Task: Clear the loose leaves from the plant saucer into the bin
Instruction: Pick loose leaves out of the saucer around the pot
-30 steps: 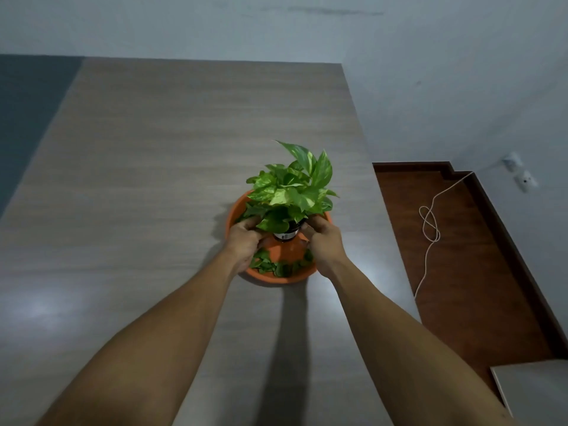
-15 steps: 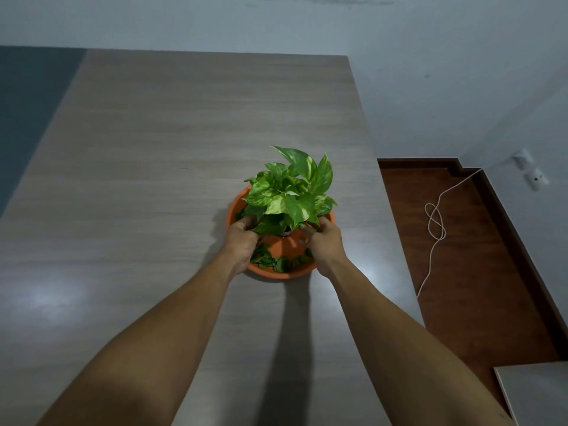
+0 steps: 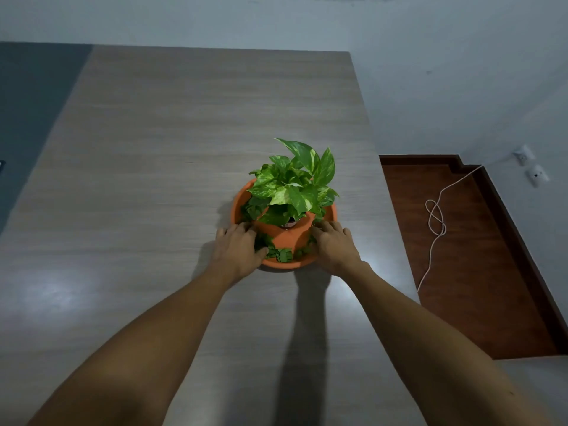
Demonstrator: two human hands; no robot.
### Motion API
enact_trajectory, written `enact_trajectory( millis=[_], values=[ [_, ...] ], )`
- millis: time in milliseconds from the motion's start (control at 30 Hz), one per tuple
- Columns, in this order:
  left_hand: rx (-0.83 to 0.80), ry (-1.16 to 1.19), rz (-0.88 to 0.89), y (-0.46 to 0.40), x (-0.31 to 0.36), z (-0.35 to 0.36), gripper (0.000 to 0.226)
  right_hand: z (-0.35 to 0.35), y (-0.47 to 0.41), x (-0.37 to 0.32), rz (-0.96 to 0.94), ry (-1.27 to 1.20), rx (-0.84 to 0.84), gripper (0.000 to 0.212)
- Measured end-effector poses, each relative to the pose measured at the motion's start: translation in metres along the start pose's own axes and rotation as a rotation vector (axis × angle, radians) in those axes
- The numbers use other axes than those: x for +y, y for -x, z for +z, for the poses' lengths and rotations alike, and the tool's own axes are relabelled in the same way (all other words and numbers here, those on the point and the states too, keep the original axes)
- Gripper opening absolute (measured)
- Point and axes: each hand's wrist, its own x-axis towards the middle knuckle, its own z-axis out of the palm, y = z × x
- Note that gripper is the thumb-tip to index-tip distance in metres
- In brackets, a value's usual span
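I see the orange saucer (image 3: pixel 284 265) standing on the counter (image 3: pixel 184 149), near its right edge, with the small orange pot (image 3: pixel 284 236) and its green plant (image 3: pixel 295 186) standing in the middle of it. The loose leaves (image 3: pixel 281 255) lie in the ring between the pot and the saucer rim, mostly on the near side and the left side.

My left hand (image 3: pixel 238 249) lies flat on the left rim, with the fingers spread over the leaves, and my right hand (image 3: pixel 333 245) lies the same way on the right rim. Both grips are released; neither holds anything that I can see. No bin is in view, so I cannot say where the leaves must go.

I think the step in hand is to gather the leaves, or first to free the saucer. To do it well, I would lift the pot out and put it down on the counter, because it blocks the ring and the plant hides the far side. Then I would pinch the leaves in small bunches, or carry the whole saucer level to the bin. The saucer is shallow, so tilting it early could spill leaves on the counter.
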Motion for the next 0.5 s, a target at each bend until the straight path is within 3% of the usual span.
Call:
enact_trajectory(
  millis=[167, 367, 500],
  values=[
    [0.002, -0.046, -0.009, -0.004, 0.005, 0.009, 0.058, 0.006, -0.019, -0.002, 0.032, 0.117, -0.061, 0.062],
    [0.009, 0.0, -0.027, -0.006, 0.014, 0.004, 0.05, 0.011, -0.015, -0.001, 0.018, 0.194, 0.005, 0.043],
    [0.046, 0.026, -0.009, -0.007, 0.013, 0.002, 0.043, 0.007, -0.006, -0.01, 0.022, 0.164, -0.01, 0.041]
  ],
)
